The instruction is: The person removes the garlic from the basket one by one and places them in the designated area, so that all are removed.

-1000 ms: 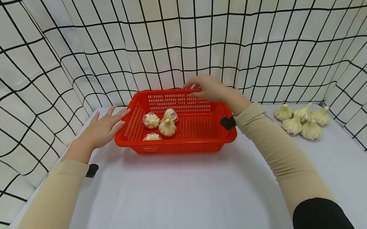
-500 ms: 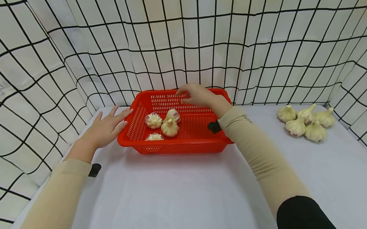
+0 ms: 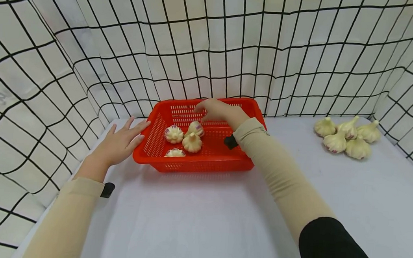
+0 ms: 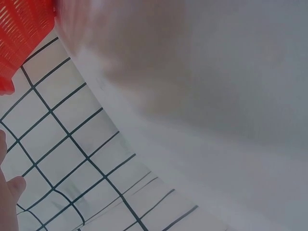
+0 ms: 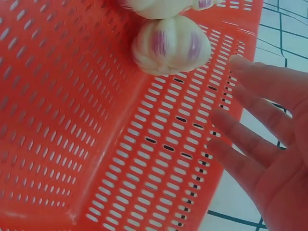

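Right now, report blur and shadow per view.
Head: faint shadow in front of the red perforated plastic basket, on the white tabletop; left wrist: hazy, a broad blurred shadow across the tabletop; right wrist: soft, yet purple streaks show on a rounded white garlic bulb.

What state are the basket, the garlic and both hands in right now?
Red basket: upright, uncovered, part-filled.
Garlic in the basket: four bulbs visible, whole, toward the left end.
Garlic outside the basket: five bulbs, whole, clustered on the white surface.
Left hand: fingers straight, at the basket's left side; contact unclear.
Right hand: fingers relaxed, holding nothing, over the basket.
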`<state>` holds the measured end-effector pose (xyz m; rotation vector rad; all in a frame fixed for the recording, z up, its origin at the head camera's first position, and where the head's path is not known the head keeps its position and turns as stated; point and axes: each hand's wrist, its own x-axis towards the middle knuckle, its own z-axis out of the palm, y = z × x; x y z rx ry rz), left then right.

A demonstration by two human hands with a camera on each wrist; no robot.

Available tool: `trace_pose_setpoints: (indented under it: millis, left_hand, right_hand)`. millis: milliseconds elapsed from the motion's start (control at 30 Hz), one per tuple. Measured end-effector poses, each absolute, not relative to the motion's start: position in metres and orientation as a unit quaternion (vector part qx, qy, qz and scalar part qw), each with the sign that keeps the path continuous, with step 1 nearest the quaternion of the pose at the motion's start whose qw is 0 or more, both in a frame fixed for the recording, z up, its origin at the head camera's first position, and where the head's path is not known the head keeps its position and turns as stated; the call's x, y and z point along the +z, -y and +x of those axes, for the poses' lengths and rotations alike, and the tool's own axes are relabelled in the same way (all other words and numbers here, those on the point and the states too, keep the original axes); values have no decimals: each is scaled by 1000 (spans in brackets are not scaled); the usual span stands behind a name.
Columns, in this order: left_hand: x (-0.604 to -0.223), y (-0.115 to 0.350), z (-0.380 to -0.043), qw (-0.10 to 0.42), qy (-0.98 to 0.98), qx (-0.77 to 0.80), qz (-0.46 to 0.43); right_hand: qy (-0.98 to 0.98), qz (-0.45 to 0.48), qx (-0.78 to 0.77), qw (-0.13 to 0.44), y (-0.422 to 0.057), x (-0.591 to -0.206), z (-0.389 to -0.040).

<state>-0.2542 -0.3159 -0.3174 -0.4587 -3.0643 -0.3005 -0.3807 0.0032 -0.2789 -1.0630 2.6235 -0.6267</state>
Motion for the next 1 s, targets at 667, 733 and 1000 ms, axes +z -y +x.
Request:
trace_pose_setpoints:
  millis: [667,733,1000]
  left_hand:
    - [-320,316,-254,14,985,-102,-139]
    - [-322,316,-254,9,985,-102,-137]
    - [-321,316,-254,18,984,-106,-144]
  right_hand:
    - [-908,-373,-97,166,14,-293,-376]
    - [-906,-374,-96,171,13,-294,-375]
    - [-914,-363,-99,155,12,-293,-377]
